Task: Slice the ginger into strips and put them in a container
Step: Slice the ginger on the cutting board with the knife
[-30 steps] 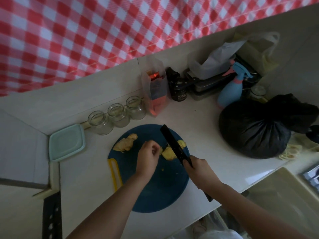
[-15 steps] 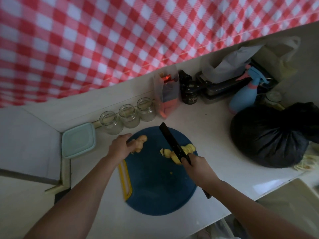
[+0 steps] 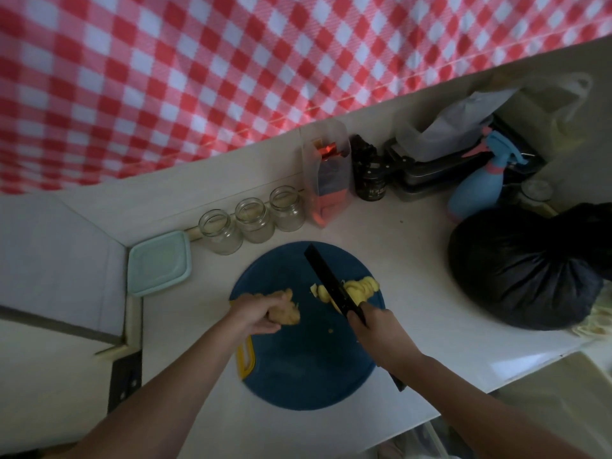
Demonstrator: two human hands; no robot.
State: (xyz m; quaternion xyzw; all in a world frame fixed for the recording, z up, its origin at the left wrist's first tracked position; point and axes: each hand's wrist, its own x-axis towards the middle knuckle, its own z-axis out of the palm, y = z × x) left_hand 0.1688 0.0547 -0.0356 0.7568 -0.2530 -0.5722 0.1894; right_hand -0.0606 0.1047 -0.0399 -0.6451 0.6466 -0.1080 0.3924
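L hand (image 3: pixel 261 318) is now gripping the uncut ginger piece (image 3: pixel 287 315) and pulling it nearer along the blue board (image 3: pixel 298 376); 1 s ago it was over by the slices (image 3: pixel 361 288). R hand (image 3: pixel 377 337) is clamping the knife (image 3: pixel 331 283), its blade lying across those slices. Prob. the next chunk is coming up for cutting. The lidded container (image 3: pixel 159 263) is sitting far left on the counter (image 3: pixel 414 260).

No writing could be read. The dark jar (image 3: pixel 371 187) at the far edge of the counter (image 3: pixel 414 260) carried pale print on its front, too small and blurred to make out.
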